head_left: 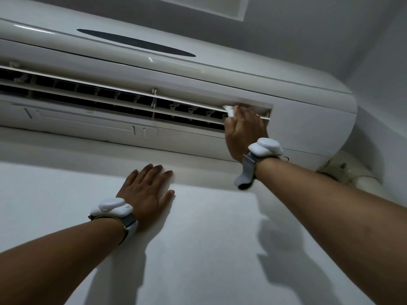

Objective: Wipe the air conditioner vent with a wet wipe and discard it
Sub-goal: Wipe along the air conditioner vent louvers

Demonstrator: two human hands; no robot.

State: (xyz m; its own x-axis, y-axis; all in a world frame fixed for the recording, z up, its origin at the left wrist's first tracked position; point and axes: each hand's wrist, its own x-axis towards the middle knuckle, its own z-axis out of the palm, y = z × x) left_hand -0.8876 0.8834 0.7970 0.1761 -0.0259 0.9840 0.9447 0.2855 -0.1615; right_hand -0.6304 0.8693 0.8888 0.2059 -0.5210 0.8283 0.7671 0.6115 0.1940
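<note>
Our right hand (pixel 244 128) presses the wet wipe (pixel 229 111) on the vent (pixel 110 100), grip too blurred to tell; below it, our left hand (pixel 147 192) lies flat on the wall (pixel 220 238).

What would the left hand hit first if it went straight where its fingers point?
Likely the bottom edge of the air conditioner, just above the left hand, flat on the wall.

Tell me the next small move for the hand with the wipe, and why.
Probably slide the right hand and its white wet wipe leftward along the white slatted air conditioner vent: the wipe sits at its far right end; the rest stretches left.
</note>
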